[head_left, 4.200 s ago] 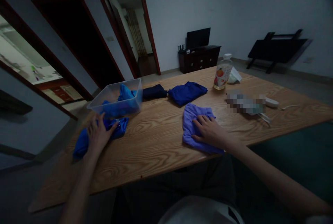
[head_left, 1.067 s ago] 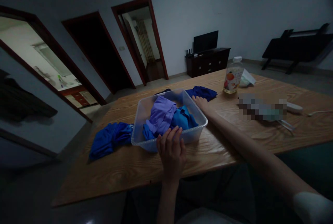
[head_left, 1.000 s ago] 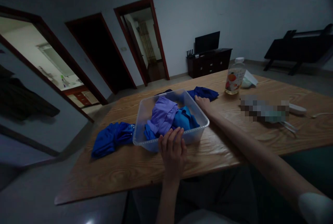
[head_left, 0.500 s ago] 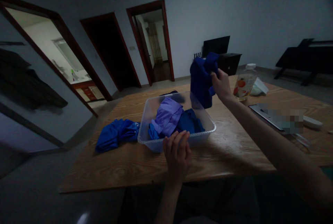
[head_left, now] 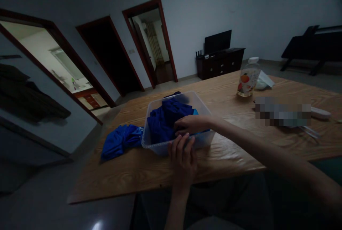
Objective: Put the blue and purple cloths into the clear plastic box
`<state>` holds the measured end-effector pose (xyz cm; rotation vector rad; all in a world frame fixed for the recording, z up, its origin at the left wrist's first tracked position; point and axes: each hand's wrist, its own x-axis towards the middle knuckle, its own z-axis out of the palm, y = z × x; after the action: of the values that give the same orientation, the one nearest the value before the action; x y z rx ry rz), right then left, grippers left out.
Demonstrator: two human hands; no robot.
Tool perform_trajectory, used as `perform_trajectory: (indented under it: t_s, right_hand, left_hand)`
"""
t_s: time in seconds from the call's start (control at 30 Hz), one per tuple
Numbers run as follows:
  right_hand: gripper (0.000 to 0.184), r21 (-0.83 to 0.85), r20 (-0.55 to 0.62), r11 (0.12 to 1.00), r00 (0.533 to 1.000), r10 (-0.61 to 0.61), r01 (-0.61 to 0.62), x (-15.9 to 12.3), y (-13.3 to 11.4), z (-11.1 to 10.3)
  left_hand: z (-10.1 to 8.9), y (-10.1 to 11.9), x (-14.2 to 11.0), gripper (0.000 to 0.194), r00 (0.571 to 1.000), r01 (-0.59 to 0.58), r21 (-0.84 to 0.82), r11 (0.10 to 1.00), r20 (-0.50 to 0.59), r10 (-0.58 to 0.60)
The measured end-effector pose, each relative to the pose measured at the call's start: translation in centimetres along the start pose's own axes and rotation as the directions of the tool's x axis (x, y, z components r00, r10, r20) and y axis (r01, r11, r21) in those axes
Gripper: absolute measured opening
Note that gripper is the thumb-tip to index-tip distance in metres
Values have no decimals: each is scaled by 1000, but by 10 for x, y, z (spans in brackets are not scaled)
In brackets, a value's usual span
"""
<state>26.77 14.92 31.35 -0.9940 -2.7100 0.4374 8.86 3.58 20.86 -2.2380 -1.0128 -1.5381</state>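
— Where is the dark blue cloth lying?
— Inside the clear bin, pressed by the right hand (fingers flat, nothing pinched); the left hand is laid open against the near wall.

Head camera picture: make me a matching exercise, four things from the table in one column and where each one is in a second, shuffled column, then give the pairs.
1. dark blue cloth
2. bright blue cloth
3. bottle
4. left hand

A. against the near wall of the clear bin
B. on the table left of the bin
C. in the bin, under the right hand
D. upright on the far right of the table

Pairs: 1-C, 2-B, 3-D, 4-A
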Motion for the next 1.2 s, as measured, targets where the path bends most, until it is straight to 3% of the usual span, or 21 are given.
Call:
perform_trajectory:
  t_s: [0.17, 0.27, 0.37, 0.47, 0.53, 0.63, 0.7, 0.8, 0.83, 0.9, 0.97, 1.03, 1.13, 1.2]
  right_hand:
    - [24, 58, -169, 996, 982, 78, -69, -44, -8, -13]
    - [23, 107, -356, 992, 929, 104, -70, -66, -23, -19]
    - [24, 17, -455, 998, 889, 60, -58, -89, -34, -10]
    - [35, -201, -499, 976, 866, -26, -87, -107, -34, 14]
    - [38, -294, -551, 949, 832, -68, -117, -113, -31, 29]
    - [38, -344, -608, 926, 789, -92, -157, -112, -26, 42]
    - [39, -355, -620, 918, 780, -86, -180, -110, -25, 45]
    - [39, -343, -636, 919, 768, -75, -194, -109, -27, 46]
    - [39, -336, -649, 920, 757, -72, -201, -109, -28, 46]
    - [38, -334, -687, 916, 723, -74, -224, -109, -30, 50]
    - [35, -343, -733, 907, 674, -95, -245, -109, -32, 56]
    - [27, -337, -775, 904, 623, -107, -263, -110, -33, 65]
    - [2, -294, -837, 911, 538, -100, -288, -110, -36, 81]
    - [18, -276, -873, 913, 476, -108, -299, -110, -37, 90]
  left_hand:
    - [-11, 1, -26, 30, 993, 10, -71, 997, 121, -1]
    - [-40, -26, -41, 25, 996, 56, -42, 998, 75, -52]
    - [-87, -94, -35, 17, 995, 27, 124, 992, 89, -38]
    - [-129, -183, -11, 29, 948, 256, 285, 924, 111, -298]
    - [-142, -233, 2, 60, 886, 342, 454, 822, 136, -444]
    - [-136, -275, 10, 88, 716, 288, 604, 743, 379, -586]
    - [-122, -282, 9, 82, 654, 173, 614, 770, 513, -556]
    - [-100, -280, 11, 57, 670, 63, 592, 804, 572, -474]
    - [-95, -280, 15, 53, 686, 90, 577, 811, 555, -471]
    - [-89, -281, 28, 52, 703, 276, 524, 806, 462, -541]
    - [-87, -281, 49, 55, 683, 514, 430, 742, 319, -657]
    - [-87, -272, 78, 61, 685, 631, 318, 708, 200, -701]
    - [-87, -235, 124, 70, 771, 585, 234, 776, 136, -622]
    - [-85, -198, 145, 70, 788, 531, 254, 808, 203, -582]
